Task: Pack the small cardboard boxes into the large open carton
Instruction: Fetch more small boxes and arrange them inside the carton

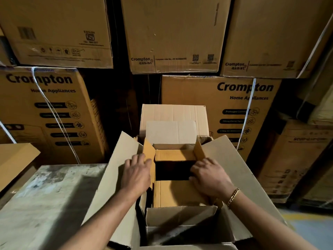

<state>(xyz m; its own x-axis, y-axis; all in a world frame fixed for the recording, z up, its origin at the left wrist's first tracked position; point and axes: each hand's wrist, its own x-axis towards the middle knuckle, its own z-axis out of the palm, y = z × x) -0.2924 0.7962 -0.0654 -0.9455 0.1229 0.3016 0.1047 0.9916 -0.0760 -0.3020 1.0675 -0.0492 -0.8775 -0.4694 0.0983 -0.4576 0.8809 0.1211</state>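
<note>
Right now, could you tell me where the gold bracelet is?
In the head view, the gold bracelet sits on the right wrist, lower right, just behind the right hand reaching into the large open carton.

Under your hands, the carton and small boxes are matt brown corrugated cardboard. Left of your left hand, the table looks rough and stained.

Left stacked carton: "Crompton", "Home Appliances". Right stacked carton: same, plus a partly legible "Prolonged…" tag. Upper middle carton: "Crompton assist", "Customer Care No." w/ digits blurred. Upper right carton: "Crompton assist". Upper left carton: ISI-type mark, small print illegible.
</note>
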